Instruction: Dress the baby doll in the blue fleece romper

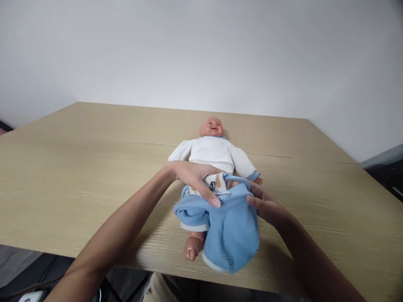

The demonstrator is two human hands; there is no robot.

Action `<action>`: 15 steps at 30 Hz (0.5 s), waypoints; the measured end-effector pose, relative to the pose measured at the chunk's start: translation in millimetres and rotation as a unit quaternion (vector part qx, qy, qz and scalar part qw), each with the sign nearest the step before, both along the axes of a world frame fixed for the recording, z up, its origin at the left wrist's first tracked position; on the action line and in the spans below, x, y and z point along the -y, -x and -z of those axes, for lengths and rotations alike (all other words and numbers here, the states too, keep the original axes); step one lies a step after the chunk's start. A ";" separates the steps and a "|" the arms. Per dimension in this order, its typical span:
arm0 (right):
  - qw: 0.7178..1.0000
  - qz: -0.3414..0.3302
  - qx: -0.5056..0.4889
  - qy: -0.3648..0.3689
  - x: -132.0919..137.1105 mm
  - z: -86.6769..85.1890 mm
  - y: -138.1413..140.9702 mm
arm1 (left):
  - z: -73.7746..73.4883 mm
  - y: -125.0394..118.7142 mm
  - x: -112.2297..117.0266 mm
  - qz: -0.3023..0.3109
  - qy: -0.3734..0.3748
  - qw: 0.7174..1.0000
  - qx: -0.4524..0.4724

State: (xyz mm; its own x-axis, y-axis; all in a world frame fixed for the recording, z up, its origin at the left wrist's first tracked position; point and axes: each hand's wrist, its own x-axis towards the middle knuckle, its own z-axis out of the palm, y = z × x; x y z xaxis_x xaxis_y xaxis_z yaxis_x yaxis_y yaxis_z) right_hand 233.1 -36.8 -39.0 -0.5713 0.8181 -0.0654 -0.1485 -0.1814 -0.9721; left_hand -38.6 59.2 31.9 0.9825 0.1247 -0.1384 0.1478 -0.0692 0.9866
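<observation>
A baby doll (211,149) in a white long-sleeved top lies on its back on the table, head away from me. Blue pants (233,226) with white cuffs and a patterned waistband cover its lower body. One bare foot (192,247) sticks out of the left pant leg; no foot shows at the right cuff. My left hand (201,180) grips the waistband, its thumb over the front and its other fingers hidden at the doll's belly. My right hand (264,203) pinches the right side of the pants, thumb in front.
The wooden table (94,167) extends to a pale wall (195,54) behind it. A seam runs across the tabletop near the doll's shoulders. Below the near edge, a beige-clad leg (160,287) and a white object (33,296) show.
</observation>
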 end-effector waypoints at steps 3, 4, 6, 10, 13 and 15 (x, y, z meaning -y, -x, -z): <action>0.998 0.049 0.000 0.045 0.4 1.5 5.8 | 4.6 -2.7 -2.3 0.064 0.013 0.998 -0.016; 0.998 0.033 0.013 0.052 0.2 1.1 6.1 | 5.8 -2.7 -2.9 0.070 0.007 0.997 -0.015; 0.997 -0.043 0.043 0.055 0.4 -0.6 3.6 | 7.4 -1.7 -4.3 0.057 -0.012 0.998 0.002; 0.967 -0.215 0.107 0.083 4.0 -3.3 -8.3 | 8.3 0.1 -6.2 0.048 -0.027 0.998 0.012; 0.973 -0.190 0.097 0.085 6.7 -0.8 -14.9 | 8.1 -2.3 -4.2 0.059 -0.028 0.998 0.021; 0.993 -0.077 0.055 0.077 6.6 2.8 -15.9 | 7.8 -5.2 -1.1 0.071 -0.010 0.997 0.016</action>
State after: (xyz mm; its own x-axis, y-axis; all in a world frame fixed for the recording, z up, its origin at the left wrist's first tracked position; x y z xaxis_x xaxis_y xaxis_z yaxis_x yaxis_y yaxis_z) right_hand 248.9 -43.5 -41.8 -0.6714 0.6972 -0.2512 -0.0024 -0.3411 -0.9400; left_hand -33.4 60.3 24.1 0.9943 -0.0140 -0.1055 0.1034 -0.1062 0.9890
